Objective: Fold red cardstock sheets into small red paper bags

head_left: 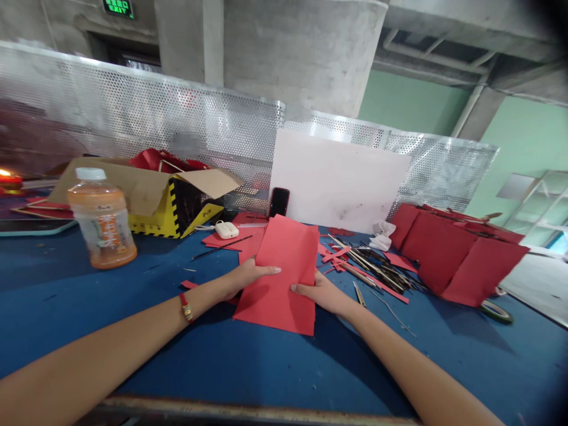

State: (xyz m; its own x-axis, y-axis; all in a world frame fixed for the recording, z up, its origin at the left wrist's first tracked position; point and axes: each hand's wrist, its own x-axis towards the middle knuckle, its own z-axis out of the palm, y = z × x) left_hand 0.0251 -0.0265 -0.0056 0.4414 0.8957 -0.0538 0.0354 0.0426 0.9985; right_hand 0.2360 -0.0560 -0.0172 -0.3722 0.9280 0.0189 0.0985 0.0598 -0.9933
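Note:
A stack of red paper sheets [284, 307] is held between my two hands above the blue table. My left hand [249, 277] grips its left edge, thumb on top and the other fingers hidden beneath. On the opposite side, my right hand [320, 291] closes on the right edge, its thumb also lying on the face. The paper bends slightly near the right thumb. More red paper [252, 231] lies flat behind the held sheets. Thin dark and pale sticks [377, 269] are scattered to the right, among red paper strips [335, 255].
At left stand a drink bottle [103, 222] and an open cardboard box [133, 189]. A white earbud case [226, 229] and a phone [278, 202] sit behind the paper. Folded red paper pieces [457, 254] and a tape roll [496, 312] are at right. A white board [337, 177] leans behind.

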